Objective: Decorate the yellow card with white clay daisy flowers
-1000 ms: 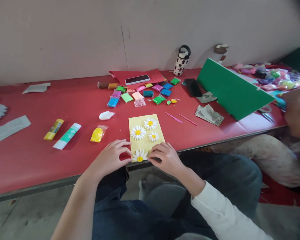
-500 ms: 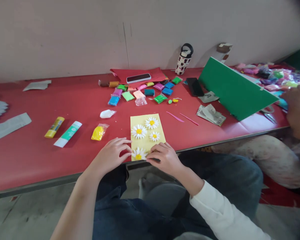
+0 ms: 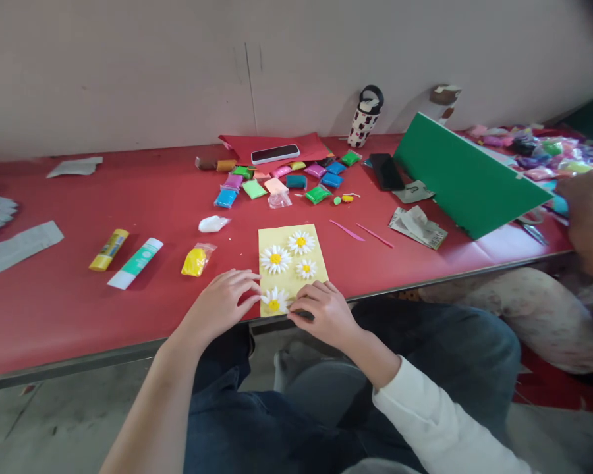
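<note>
A pale yellow card [image 3: 284, 273] lies at the table's front edge and bears several white daisies with yellow centres, which look like clay. The lowest daisy [image 3: 275, 301] sits near the card's bottom edge, between my two hands. My left hand [image 3: 223, 299] is at the card's left edge, its fingers apart and its fingertips close to that daisy's petals. On the other side, my right hand [image 3: 323, 309] rests over the card's lower right corner. Its fingers are curled and pinched together beside the daisy's right petals; whatever they hold is hidden.
Left of the card are a yellow glue stick [image 3: 109, 250], a green-and-white tube [image 3: 135, 263] and a bag of yellow clay [image 3: 196, 261]. Coloured clay packets [image 3: 254, 189] lie behind. Pink tools [image 3: 346, 229], a green board [image 3: 469, 178] and another person's hand [image 3: 588, 204] are rightward.
My left thumb and fingers have drawn slightly away from the lowest daisy's petals. The right hand stays pinched beside it, barely shifted. The view has moved a little.
</note>
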The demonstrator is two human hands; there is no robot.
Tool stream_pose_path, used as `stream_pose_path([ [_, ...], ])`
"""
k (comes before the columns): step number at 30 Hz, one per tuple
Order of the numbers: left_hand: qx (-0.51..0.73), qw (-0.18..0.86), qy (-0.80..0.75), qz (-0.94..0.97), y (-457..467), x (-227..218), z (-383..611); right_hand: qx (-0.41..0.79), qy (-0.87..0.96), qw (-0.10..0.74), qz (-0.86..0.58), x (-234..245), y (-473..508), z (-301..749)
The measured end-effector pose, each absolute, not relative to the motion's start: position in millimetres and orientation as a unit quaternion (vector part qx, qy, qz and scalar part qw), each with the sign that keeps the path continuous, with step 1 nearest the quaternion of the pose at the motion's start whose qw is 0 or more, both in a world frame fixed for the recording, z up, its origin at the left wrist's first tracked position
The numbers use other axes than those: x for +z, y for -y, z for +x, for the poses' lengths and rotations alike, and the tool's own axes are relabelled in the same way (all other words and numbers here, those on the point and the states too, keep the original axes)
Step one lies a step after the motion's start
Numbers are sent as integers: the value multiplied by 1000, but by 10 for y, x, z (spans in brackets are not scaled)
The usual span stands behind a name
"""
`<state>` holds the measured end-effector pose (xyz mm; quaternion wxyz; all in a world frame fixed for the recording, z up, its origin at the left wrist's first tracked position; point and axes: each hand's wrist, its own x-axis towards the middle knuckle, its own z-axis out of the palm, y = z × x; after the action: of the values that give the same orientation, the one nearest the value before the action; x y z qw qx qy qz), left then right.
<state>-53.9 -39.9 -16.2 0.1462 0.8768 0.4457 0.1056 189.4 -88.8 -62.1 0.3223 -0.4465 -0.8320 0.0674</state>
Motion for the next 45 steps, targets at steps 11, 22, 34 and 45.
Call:
stream_pose_path([
  [11,83,173,-447,874,384,-155,-607,66,844,311,-432,-590,904,1864],
  [22,77,162,-448,876,372,-141,-644,77,847,311,-423,-604,906,1827],
  [34,95,136,-450,878,380,-188,-549,77,851,304,-422,-613,937,1780],
  [45,124,67,-478,867,372,-310,-461,124,853,272,-428,-477,873,1792],
])
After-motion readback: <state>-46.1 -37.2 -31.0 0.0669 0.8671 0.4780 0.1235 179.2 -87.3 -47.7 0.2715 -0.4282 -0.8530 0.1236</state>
